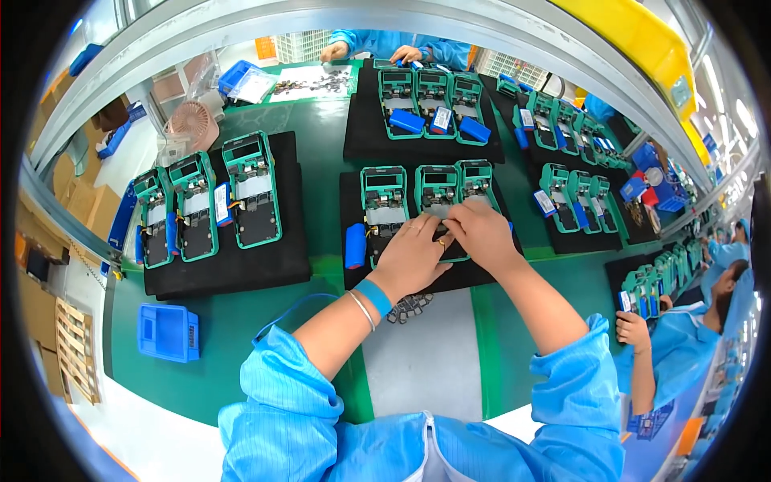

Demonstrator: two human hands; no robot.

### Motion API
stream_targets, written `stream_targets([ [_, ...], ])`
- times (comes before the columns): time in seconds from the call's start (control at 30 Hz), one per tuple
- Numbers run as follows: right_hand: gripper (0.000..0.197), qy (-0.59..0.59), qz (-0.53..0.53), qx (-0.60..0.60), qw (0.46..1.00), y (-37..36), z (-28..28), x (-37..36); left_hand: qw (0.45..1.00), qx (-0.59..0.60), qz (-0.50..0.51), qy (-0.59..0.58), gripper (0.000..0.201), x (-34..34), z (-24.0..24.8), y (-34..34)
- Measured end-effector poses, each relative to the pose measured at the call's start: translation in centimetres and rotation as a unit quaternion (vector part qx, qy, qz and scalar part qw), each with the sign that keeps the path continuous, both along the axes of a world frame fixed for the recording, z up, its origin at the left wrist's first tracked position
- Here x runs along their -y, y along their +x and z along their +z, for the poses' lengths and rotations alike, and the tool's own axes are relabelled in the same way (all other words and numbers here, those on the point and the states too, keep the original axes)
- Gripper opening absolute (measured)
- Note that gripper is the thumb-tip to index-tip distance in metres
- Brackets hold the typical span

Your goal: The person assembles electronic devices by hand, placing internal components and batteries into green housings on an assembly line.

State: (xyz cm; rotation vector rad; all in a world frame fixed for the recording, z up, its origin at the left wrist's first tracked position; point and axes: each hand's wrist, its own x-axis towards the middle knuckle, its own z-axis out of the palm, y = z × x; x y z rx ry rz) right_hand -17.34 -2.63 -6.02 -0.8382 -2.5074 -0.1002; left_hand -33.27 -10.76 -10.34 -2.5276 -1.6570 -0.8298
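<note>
My left hand (411,251) lies over the middle one of three green-framed handheld device housings (438,181) on a black foam mat (350,189). Its fingers are bent down onto the housing, with a ring on one finger and a blue band on the wrist. Close against it, my right hand (484,231) has its fingertips pressed together over the same housing; whatever they pinch is hidden. The left housing (384,183) has a blue battery pack (356,246) beside it, and the right housing (475,174) is partly covered by my right hand.
More housings lie on a left mat (294,233), a far mat (353,145) and mats to the right. A blue bin (168,332) stands at left, with small dark parts (411,308) just before me. Across the table are a co-worker's hands (407,55); another person (675,353) sits at right.
</note>
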Motion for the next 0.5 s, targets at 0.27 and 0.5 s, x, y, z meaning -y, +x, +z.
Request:
stream_targets([
  [0.27,0.008,0.059,0.003,0.146,0.987,-2.6,-2.1,-4.7,0.998,0.046,-0.010,0.029,0.052,0.0,-0.2,0.3],
  [0.5,0.010,0.042,0.004,0.176,0.983,-3.2,-1.8,-5.2,1.000,0.019,-0.008,-0.005,0.053,0.0,0.6,0.3],
])
